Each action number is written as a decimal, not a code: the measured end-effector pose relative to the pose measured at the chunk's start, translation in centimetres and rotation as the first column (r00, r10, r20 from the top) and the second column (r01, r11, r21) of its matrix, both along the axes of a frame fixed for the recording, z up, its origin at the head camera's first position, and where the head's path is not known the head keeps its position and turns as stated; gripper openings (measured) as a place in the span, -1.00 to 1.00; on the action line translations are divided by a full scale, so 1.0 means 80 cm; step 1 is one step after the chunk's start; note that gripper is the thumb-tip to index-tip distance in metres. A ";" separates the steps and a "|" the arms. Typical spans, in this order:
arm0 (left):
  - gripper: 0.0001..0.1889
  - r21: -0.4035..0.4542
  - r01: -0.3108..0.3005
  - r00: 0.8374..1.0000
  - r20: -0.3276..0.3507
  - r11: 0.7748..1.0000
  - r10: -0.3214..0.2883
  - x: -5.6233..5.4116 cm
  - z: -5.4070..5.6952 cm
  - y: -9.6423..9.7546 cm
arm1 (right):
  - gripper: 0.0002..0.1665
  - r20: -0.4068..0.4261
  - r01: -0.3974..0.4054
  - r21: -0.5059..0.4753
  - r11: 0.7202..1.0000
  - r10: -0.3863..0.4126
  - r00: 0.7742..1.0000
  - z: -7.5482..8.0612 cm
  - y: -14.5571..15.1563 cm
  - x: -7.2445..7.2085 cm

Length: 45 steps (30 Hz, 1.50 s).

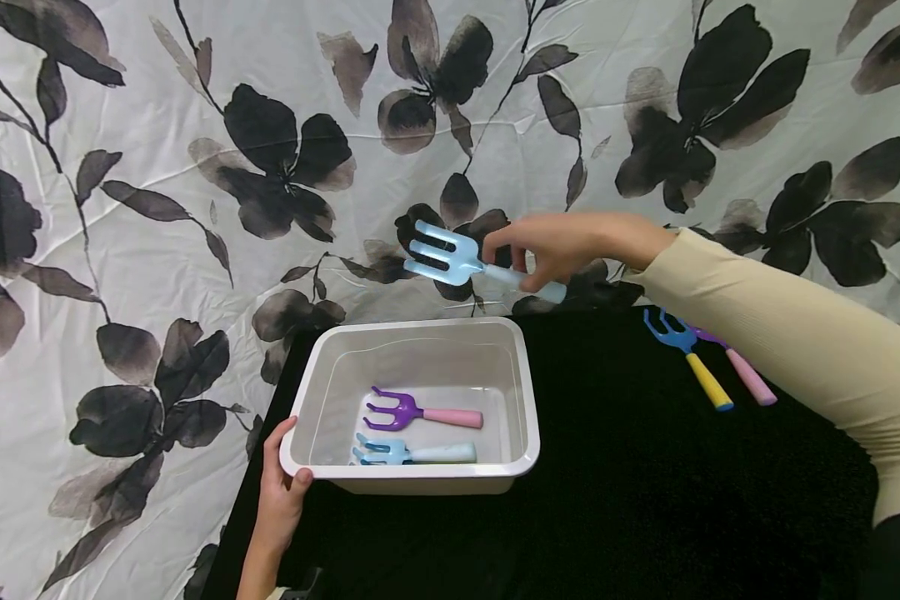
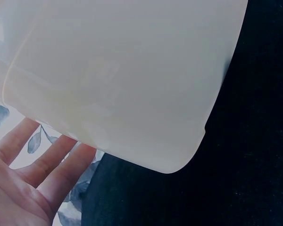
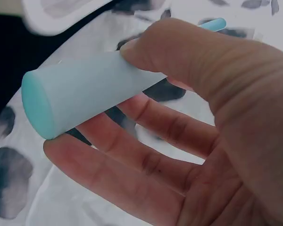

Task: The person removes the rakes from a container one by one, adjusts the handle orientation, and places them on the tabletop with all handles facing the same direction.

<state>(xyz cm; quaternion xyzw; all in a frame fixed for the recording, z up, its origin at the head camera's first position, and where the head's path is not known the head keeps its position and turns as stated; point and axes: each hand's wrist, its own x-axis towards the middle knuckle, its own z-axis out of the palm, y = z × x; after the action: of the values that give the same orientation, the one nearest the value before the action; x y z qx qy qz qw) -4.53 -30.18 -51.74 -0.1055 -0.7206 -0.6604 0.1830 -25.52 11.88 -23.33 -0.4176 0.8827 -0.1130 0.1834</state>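
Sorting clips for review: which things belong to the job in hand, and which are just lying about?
Likely in the job:
pale blue fork, held in right hand
white tub, touched by left hand
purple fork and second pale blue fork, in the tub
yellow-handled fork and other purple fork, off right

Just background:
floral cloth
black surface

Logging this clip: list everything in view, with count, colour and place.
Tub: one, off-white, on black surface
Held fork: one, light blue, raised
Purple fork: one, pink handle, in tub
Light-blue fork: one, in tub
Yellow-handled fork: one, blue head, right of tub
Second purple fork: one, pink handle, beside it, partly hidden
Black surface: one, under tub
Floral cloth: white with dark flowers, behind and left
Right sleeve: one, cream
Left grip: one, holding tub's near-left corner
Right grip: one, pinching held fork's handle
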 end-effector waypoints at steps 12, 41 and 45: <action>-0.28 0.005 -0.011 1.000 -0.003 1.000 0.011 0.000 0.000 0.003 | -0.37 0.099 0.255 -0.102 0.962 -0.245 0.964 -0.052 0.122 -0.038; -0.30 -0.027 -0.044 0.996 0.079 0.999 0.046 0.001 0.002 0.007 | -0.24 0.585 0.644 -0.039 0.764 -0.505 0.634 -0.311 0.291 -0.008; -0.31 -0.032 -0.035 0.996 0.075 0.999 0.037 0.002 0.001 0.006 | -0.25 0.602 0.650 -0.004 0.760 -0.517 0.608 -0.321 0.295 -0.007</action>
<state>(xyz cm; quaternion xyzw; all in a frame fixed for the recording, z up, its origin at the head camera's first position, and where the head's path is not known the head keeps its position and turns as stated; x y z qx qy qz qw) -4.38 -29.67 -51.63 -0.0702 -0.7388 -0.6494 0.1659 -26.07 35.49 -49.05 -0.0692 0.8551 -0.3836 0.3418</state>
